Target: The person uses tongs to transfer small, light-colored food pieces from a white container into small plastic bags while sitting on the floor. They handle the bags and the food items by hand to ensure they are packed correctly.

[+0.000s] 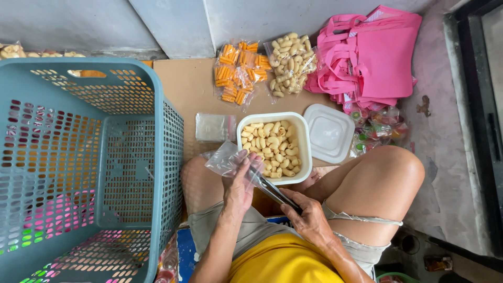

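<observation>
Midway, seemingly: left hand pinching empty clear bag beside still-full white tub; right hand gripping tongs; filled packets beyond tub.

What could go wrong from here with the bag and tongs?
1. The left hand pinches the small clear bag at one edge only; its mouth may sag shut, so snacks could miss it.
2. The right hand holds the tongs far back, so a piece may slip off over the lap.
3. The white tub stands open, full, close to the knees; a knee nudge could spill it.
</observation>
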